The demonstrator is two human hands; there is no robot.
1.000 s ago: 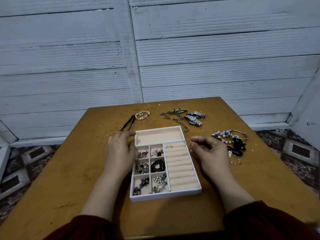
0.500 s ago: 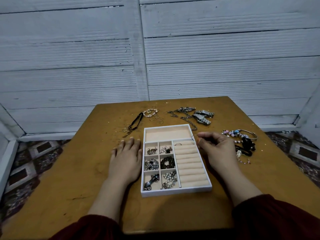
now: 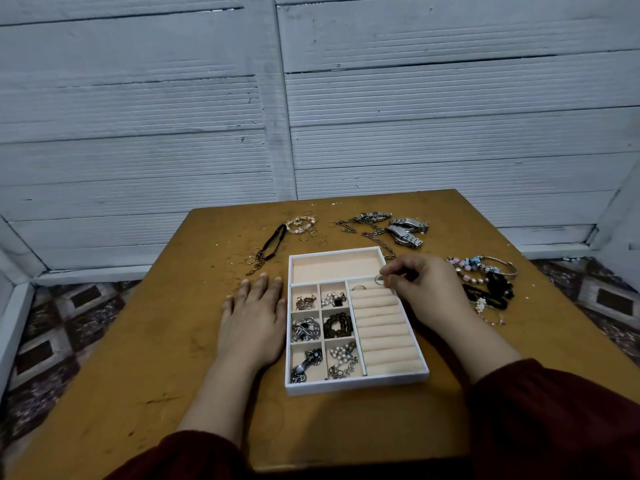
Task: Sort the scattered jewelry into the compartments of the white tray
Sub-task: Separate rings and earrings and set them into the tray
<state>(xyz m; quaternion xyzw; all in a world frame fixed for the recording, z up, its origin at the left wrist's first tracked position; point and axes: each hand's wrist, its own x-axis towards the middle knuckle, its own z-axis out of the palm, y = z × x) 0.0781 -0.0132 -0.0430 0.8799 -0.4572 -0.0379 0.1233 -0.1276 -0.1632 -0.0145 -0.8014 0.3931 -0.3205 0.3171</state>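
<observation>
Scuffed brown counter (image 3: 173, 358), centre: the partly filled white tray (image 3: 356, 386) is flanked by the left hand (image 3: 252, 317), laid flat with fingers straight just beside its left wall. A ring (image 3: 379, 279) is pinched by the right hand (image 3: 426, 292) over the farthest ring roll (image 3: 375, 293). Seating it in the slot is judged the next move. Watches (image 3: 407, 230) and bracelets (image 3: 481, 268) are seen unsorted beyond.

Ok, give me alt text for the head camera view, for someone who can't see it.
A person's right hand pinches a ring over the ring rolls of a white tray on a wooden table, while the left hand rests flat beside it. Watches and bracelets lie scattered beyond.
</observation>
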